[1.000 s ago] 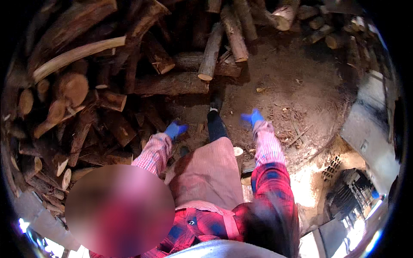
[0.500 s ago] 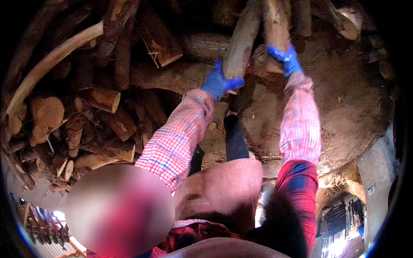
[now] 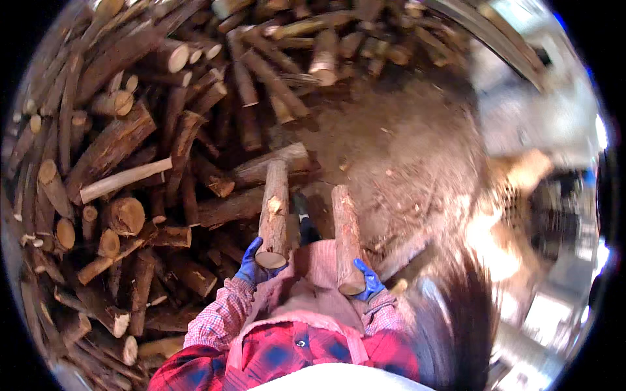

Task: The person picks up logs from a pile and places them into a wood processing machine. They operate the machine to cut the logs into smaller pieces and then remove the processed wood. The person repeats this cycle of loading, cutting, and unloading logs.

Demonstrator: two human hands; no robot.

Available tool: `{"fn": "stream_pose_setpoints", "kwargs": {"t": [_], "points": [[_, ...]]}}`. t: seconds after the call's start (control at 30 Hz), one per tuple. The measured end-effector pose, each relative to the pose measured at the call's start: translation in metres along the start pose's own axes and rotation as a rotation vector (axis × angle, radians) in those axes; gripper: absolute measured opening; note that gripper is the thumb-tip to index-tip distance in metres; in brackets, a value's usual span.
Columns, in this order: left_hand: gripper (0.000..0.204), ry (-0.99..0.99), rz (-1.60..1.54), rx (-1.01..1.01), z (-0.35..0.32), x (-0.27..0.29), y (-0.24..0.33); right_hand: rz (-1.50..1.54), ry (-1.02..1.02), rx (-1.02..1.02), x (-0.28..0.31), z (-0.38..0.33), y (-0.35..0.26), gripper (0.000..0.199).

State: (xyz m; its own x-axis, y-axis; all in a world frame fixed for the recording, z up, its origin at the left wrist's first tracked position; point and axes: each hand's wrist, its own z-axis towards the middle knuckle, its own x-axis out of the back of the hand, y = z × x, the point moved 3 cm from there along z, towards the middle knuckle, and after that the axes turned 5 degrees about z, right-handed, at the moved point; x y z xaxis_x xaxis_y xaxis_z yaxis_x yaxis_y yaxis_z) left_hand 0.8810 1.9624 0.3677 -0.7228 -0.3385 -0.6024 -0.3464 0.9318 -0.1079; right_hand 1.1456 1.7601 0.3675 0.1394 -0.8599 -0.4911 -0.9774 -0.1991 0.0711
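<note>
Your left hand (image 3: pixel 253 266), in a blue glove, is at the near end of the left log (image 3: pixel 274 215). It cups that end from the left and below, one finger or the thumb pointing up along the bark and the others curling under toward the right. Its grip is grasping the log, whose round cut face is turned toward you.

Your right hand (image 3: pixel 370 280), also gloved in blue, mirrors it on the outer side of the right log (image 3: pixel 347 238). That grip is grasping the near end too, with a digit raised along the bark; how far the rest wrap underneath is hidden.

Both your forearms come in low and close to your body, bent at the elbows, with checked sleeves (image 3: pixel 222 309) reaching to the gloves. Your hands are apart, the right a little lower in view than the left.

The two logs point away from you, roughly side by side with a gap between them, in front of your apron (image 3: pixel 313 257). The left log's far end overlaps a lying log (image 3: pixel 251 171) in view; you cannot tell whether they touch. The right log's far end shows against the dirt ground (image 3: pixel 391 140). To your left is a large woodpile (image 3: pixel 127 216).
</note>
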Motion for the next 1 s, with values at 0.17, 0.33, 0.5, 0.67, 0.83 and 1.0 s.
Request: {"fn": "stream_pose_setpoints", "kwargs": {"t": [0.17,0.33,0.5,0.67,0.83,1.0], "points": [[0.073,-0.079,0.328,0.215,-0.043,0.007,-0.096,0.36,-0.098,0.397,0.1,-0.141,0.081,0.041],[0.061,-0.119,0.806,0.383,-0.068,0.007,-0.189,0.555,-0.158,0.811,0.247,-0.252,0.174,0.053],[0.051,0.052,1.168,0.545,-0.086,0.026,-0.305,0.539,0.441,1.248,0.276,-0.453,0.233,0.057],[0.054,0.03,1.315,0.687,-0.094,0.047,-0.458,0.373,1.051,1.814,0.419,-0.654,0.287,0.064],[0.058,0.053,1.093,0.895,-0.077,0.113,-0.535,0.159,1.591,1.741,0.536,-0.765,0.344,0.085],[0.06,0.01,0.988,0.972,-0.107,0.128,-0.663,-0.191,1.973,1.581,0.801,-0.76,0.413,0.105]]}}
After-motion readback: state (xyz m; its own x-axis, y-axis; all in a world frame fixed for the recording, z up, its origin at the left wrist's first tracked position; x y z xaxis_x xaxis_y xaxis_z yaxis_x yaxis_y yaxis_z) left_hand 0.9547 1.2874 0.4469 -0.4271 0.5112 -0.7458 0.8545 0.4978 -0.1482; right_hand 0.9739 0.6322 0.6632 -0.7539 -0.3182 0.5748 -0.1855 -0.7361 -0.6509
